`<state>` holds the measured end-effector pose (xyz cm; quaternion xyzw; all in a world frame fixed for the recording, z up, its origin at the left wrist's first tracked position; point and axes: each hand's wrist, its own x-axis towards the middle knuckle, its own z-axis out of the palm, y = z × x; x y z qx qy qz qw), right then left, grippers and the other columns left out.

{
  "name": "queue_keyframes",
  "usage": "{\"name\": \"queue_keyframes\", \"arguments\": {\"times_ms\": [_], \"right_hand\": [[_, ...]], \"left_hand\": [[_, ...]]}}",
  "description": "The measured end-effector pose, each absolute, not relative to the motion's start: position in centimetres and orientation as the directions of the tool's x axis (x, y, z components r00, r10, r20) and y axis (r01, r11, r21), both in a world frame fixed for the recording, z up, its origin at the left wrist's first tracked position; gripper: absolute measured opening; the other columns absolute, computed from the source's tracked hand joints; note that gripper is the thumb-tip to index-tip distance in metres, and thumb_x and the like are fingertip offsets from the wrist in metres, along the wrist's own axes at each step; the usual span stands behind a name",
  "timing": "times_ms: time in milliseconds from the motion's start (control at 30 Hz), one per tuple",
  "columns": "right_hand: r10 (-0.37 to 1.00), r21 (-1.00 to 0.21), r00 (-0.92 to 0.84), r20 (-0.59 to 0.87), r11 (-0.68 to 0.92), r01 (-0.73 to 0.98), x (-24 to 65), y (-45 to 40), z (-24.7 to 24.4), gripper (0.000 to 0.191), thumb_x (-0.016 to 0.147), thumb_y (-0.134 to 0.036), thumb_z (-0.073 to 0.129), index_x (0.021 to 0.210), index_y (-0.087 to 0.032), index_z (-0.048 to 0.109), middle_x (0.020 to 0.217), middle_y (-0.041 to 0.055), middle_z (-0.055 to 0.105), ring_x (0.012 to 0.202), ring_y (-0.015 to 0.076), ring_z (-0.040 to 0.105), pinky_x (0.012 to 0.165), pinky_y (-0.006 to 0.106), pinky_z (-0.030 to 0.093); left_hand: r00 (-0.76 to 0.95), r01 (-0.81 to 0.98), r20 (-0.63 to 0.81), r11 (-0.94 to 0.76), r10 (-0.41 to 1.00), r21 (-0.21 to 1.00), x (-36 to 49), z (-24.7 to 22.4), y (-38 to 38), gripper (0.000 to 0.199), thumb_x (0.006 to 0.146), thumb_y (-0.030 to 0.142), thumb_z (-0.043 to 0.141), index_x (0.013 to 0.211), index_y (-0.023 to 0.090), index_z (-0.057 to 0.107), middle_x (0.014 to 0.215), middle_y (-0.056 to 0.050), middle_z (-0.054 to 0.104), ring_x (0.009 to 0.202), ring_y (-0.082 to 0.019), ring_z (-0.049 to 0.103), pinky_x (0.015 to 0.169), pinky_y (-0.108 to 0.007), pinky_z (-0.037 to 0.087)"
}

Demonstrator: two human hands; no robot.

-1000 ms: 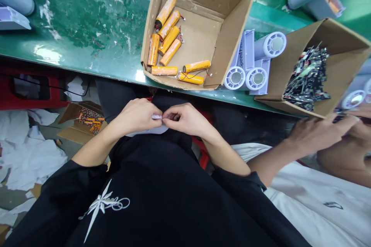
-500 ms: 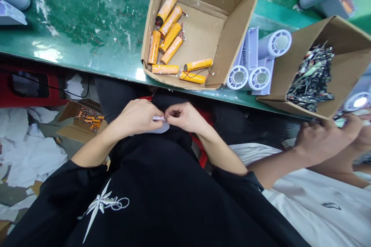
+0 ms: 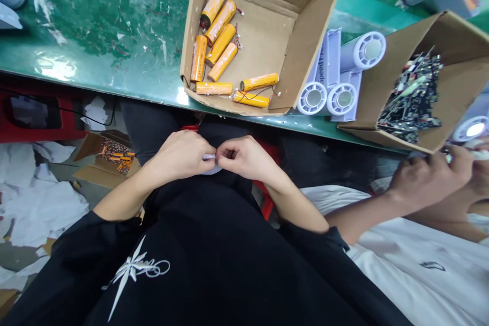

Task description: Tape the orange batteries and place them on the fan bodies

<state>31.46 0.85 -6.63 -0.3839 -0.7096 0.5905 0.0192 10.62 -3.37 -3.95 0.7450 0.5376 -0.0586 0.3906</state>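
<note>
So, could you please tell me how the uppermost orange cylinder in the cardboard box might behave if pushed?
The uppermost orange cylinder would probably roll, given its round shape, though the next orange cylinder close alongside may check it on that side. Its straight sides suggest it is stiff.

Bright cool light, white glare on green tabletop point(image 3: 84, 25) at upper left, dark shadow beneath its edge, co-worker's hand point(image 3: 428, 178) blurred at right, corners stretched

Less of the pale purple piece point(image 3: 211, 170) can now be seen below the left hand point(image 3: 184, 154). On the right, the other person's hand point(image 3: 430, 177) has been curled up; it was held straighter before.
</note>
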Motion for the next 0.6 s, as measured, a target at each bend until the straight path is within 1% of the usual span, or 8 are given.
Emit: {"name": "queue_keyframes", "arguments": {"times_ms": [100,167,200,267,367,467,533,600], "right_hand": [[0.559,-0.871,-0.686,-0.465,-0.152,0.466,31.6,0.5,-7.9,0.010,0.080,-0.020,0.068,0.073,-0.019,0.075,0.065,-0.0045,0.065,0.063,0.0107,0.056,0.064,0.025,0.041],[0.573,-0.872,-0.669,-0.473,-0.198,0.448,31.7,0.3,-8.4,0.009,0.078,-0.022,0.068,0.073,-0.019,0.074,0.065,-0.0047,0.065,0.063,0.0107,0.056,0.064,0.024,0.042],[0.584,-0.875,-0.664,-0.467,-0.195,0.443,31.8,0.2,-8.4,0.009,0.078,-0.021,0.068,0.073,-0.019,0.074,0.065,-0.0044,0.065,0.063,0.0109,0.056,0.064,0.024,0.042],[0.599,-0.886,-0.674,-0.432,-0.140,0.443,31.9,0.1,-8.0,0.009,0.081,-0.021,0.068,0.076,-0.019,0.076,0.069,-0.0028,0.070,0.064,0.0119,0.060,0.066,0.025,0.045],[0.597,-0.880,-0.717,-0.360,0.037,0.473,32.1,0.1,-6.6,0.009,0.086,-0.021,0.071,0.085,-0.019,0.080,0.079,0.0015,0.078,0.068,0.0143,0.066,0.071,0.026,0.049],[0.613,-0.806,-0.720,-0.326,0.218,0.551,32.0,-0.1,-5.5,0.011,0.086,-0.015,0.070,0.084,-0.019,0.080,0.080,0.0033,0.078,0.069,0.0153,0.066,0.070,0.028,0.046],[0.625,-0.758,-0.708,-0.328,0.273,0.592,31.9,-0.3,-5.3,0.013,0.085,-0.013,0.069,0.079,-0.019,0.078,0.076,0.0029,0.076,0.067,0.0150,0.063,0.068,0.028,0.042],[0.622,-0.761,-0.704,-0.341,0.257,0.596,31.8,-0.3,-5.5,0.013,0.083,-0.013,0.069,0.075,-0.019,0.076,0.073,0.0015,0.074,0.065,0.0141,0.061,0.066,0.028,0.040]], "left_hand": [[0.418,0.845,-0.501,-0.122,0.758,0.521,10.5,-3.9,-3.5,0.027,0.095,0.032,0.062,0.085,0.025,0.086,0.088,-0.006,0.083,0.084,-0.024,0.076,0.065,-0.032,0.037],[0.414,0.848,-0.498,-0.125,0.762,0.514,10.4,-3.9,-3.7,0.026,0.095,0.032,0.062,0.086,0.025,0.086,0.089,-0.006,0.084,0.086,-0.024,0.076,0.066,-0.032,0.037],[0.412,0.850,-0.495,-0.126,0.765,0.512,10.4,-3.9,-3.7,0.025,0.095,0.031,0.063,0.087,0.026,0.086,0.090,-0.006,0.084,0.087,-0.024,0.077,0.066,-0.032,0.037],[0.409,0.853,-0.495,-0.128,0.766,0.506,10.4,-3.9,-3.7,0.025,0.095,0.031,0.063,0.086,0.026,0.086,0.090,-0.005,0.084,0.088,-0.024,0.077,0.066,-0.032,0.037],[0.415,0.854,-0.501,-0.136,0.760,0.502,10.5,-3.9,-3.6,0.026,0.097,0.034,0.063,0.086,0.027,0.086,0.090,-0.005,0.084,0.086,-0.024,0.077,0.064,-0.032,0.036],[0.419,0.857,-0.500,-0.149,0.758,0.493,10.8,-4.0,-3.5,0.028,0.098,0.037,0.063,0.086,0.027,0.086,0.089,-0.006,0.084,0.084,-0.025,0.077,0.064,-0.033,0.037],[0.422,0.858,-0.494,-0.158,0.760,0.489,11.0,-4.0,-3.5,0.030,0.098,0.038,0.062,0.084,0.026,0.086,0.088,-0.007,0.083,0.084,-0.026,0.077,0.063,-0.033,0.037],[0.424,0.856,-0.486,-0.164,0.764,0.490,11.1,-3.9,-3.6,0.030,0.098,0.037,0.062,0.083,0.025,0.086,0.088,-0.007,0.083,0.085,-0.025,0.077,0.064,-0.033,0.039]]}}
